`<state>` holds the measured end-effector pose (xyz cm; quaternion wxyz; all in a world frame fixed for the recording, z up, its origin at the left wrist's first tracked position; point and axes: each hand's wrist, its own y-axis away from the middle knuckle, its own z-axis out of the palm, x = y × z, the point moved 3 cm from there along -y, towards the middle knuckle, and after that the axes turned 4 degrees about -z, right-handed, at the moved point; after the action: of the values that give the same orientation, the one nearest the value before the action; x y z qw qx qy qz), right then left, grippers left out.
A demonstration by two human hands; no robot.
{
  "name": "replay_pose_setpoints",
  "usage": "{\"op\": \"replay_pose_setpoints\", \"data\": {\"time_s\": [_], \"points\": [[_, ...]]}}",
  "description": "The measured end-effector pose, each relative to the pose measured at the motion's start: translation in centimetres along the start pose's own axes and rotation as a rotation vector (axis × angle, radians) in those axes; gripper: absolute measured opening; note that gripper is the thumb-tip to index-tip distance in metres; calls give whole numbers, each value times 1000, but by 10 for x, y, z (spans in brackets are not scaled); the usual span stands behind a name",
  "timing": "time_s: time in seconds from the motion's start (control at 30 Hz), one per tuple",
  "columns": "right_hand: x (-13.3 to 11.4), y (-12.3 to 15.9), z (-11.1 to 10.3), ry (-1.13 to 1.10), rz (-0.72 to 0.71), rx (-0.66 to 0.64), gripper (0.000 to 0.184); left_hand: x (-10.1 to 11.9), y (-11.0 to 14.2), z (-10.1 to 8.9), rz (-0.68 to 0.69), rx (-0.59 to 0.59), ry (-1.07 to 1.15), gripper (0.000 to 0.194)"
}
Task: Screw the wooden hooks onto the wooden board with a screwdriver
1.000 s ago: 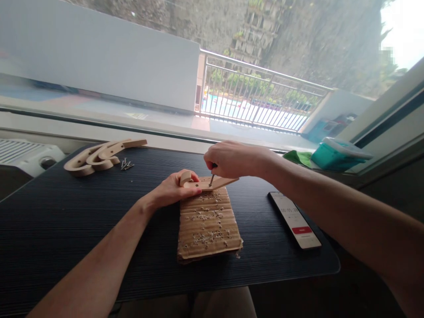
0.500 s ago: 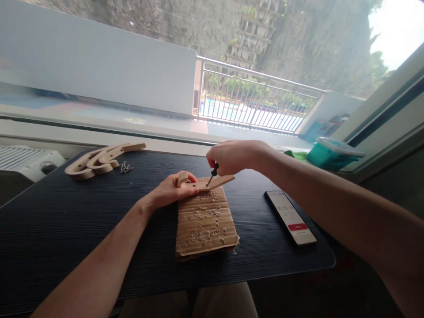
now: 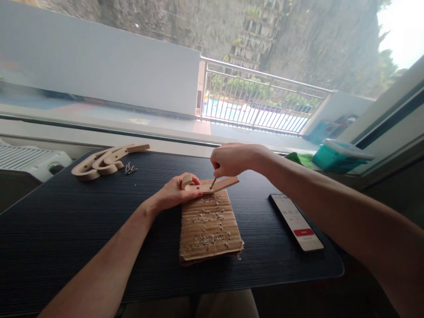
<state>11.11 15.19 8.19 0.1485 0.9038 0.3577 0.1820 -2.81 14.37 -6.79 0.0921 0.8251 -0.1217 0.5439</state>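
Note:
My left hand (image 3: 175, 191) grips the curled end of a pale wooden hook (image 3: 203, 189), pressing it onto the far end of a corrugated cardboard pad (image 3: 208, 229) that is pitted with holes. My right hand (image 3: 230, 159) is closed around a screwdriver (image 3: 213, 182), mostly hidden in the fist. Its thin metal shaft slants down to a hole near the bend of the hook, where the tip meets a small screw head. A second dark hole shows in the hook nearer my left fingers.
Several similar wooden hooks (image 3: 107, 161) lie at the back left of the black table (image 3: 149, 269), beside a small pile of screws (image 3: 130, 168). A phone (image 3: 296, 223) running a timer lies at the right. A teal box (image 3: 341, 155) and green cloth (image 3: 300, 159) sit by the window.
My right hand has turned on the screwdriver, whose dark handle showed half a second ago and is now mostly covered. My left hand keeps its hold on the hook. The camera view shifts slightly.

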Motion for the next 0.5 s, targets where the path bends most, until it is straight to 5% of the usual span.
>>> {"op": "replay_pose_setpoints", "data": {"time_s": [0.5], "points": [[-9, 10, 0, 42, -132, 110, 24, 8, 3, 2, -51, -6, 43, 35]]}}
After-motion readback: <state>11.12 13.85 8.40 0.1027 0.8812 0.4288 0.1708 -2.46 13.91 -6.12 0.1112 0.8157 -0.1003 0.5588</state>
